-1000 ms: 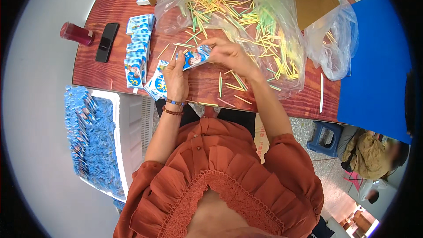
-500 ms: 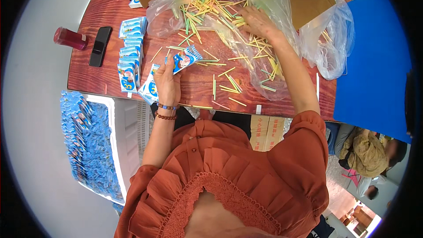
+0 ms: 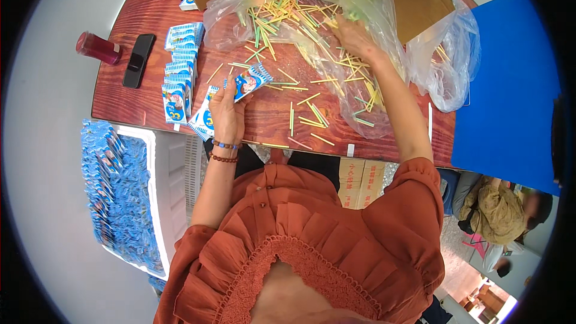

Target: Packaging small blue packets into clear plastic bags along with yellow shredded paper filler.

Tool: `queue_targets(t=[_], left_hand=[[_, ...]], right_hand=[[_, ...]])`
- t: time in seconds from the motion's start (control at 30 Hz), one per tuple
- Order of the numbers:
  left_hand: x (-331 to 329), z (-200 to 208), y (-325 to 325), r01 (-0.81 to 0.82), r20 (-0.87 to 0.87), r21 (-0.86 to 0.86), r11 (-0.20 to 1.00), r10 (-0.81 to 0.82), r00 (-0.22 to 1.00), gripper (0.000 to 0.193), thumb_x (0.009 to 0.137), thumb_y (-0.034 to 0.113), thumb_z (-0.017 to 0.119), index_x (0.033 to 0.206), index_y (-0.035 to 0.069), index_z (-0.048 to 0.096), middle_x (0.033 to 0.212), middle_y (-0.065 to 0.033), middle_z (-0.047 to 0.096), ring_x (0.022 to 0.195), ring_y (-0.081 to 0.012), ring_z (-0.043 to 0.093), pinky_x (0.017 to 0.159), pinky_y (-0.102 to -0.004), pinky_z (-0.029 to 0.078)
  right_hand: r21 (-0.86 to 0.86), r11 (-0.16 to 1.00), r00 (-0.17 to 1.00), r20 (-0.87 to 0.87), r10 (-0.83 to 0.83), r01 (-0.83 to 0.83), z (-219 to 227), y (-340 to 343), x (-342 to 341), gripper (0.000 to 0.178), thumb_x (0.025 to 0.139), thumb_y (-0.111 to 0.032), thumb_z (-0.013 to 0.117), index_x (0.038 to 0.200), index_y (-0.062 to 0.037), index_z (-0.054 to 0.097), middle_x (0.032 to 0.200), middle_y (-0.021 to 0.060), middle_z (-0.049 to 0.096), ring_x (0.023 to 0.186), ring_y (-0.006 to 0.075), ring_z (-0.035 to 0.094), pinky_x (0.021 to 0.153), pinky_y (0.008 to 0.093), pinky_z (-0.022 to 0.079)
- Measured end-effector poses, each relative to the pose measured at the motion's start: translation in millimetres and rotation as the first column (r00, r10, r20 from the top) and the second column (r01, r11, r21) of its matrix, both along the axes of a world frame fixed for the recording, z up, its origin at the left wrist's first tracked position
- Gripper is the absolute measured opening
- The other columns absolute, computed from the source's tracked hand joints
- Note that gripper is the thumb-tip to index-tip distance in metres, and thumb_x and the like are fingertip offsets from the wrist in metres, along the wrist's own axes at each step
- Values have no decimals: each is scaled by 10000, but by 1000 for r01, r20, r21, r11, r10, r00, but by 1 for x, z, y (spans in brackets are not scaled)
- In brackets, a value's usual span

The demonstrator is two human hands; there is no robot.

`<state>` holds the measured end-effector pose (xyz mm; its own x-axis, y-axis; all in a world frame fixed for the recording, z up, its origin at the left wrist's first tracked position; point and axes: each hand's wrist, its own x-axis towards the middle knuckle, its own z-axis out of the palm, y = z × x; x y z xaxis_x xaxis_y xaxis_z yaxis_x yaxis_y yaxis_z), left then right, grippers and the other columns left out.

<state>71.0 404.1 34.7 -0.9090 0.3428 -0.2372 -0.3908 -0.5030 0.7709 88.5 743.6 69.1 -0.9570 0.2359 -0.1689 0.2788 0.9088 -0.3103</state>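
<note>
My left hand (image 3: pixel 227 114) is closed on a small blue-and-white packet (image 3: pixel 249 82) above the table's near part. A second packet of the same kind (image 3: pixel 206 115) sticks out beside that hand at the table edge; I cannot tell whether it is held too. My right hand (image 3: pixel 358 39) reaches among thin yellow, green and pink sticks (image 3: pixel 285 12) at the mouth of a clear plastic bag (image 3: pixel 231 24). Its fingertips are drawn together at the sticks, and what they grip is too small to make out. More sticks (image 3: pixel 312 114) lie scattered between the hands.
Overlapping packets (image 3: pixel 180 72) form a row on the reddish wooden table (image 3: pixel 252 123), beside a black phone (image 3: pixel 138 61) and a red-filled jar (image 3: pixel 98 47). A white foam box (image 3: pixel 168 168) of blue packets stands at lower left. A cardboard box (image 3: pixel 420 3) is behind the bag.
My right hand has shifted slightly, its fingers drawing closer together at the sticks. My left hand keeps the packet in nearly the same place.
</note>
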Motion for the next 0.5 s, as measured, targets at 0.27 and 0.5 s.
queue_targets(t=[0.27, 0.5], left_hand=[[-2, 1, 10, 31, 34, -4, 1000, -31, 999, 212, 961, 247, 584, 929, 53, 663, 892, -42, 689, 788, -118, 642, 671, -275, 514], [4, 6, 28, 60, -15, 121, 991, -59, 998, 210, 984, 228, 536, 1004, 47, 641, 973, -34, 668, 867, -121, 611, 739, -278, 491]], right_hand=[[-664, 745, 841, -361, -402, 71, -23, 13, 5, 294, 990, -226, 456, 1117, 39, 481, 1024, 154, 632, 1052, 269, 596, 987, 369, 396], [-899, -71, 720, -297, -627, -432, 36, -93, 19, 169, 1012, -129, 414, 1099, 3, 475, 930, 132, 611, 1024, 306, 604, 971, 402, 438]])
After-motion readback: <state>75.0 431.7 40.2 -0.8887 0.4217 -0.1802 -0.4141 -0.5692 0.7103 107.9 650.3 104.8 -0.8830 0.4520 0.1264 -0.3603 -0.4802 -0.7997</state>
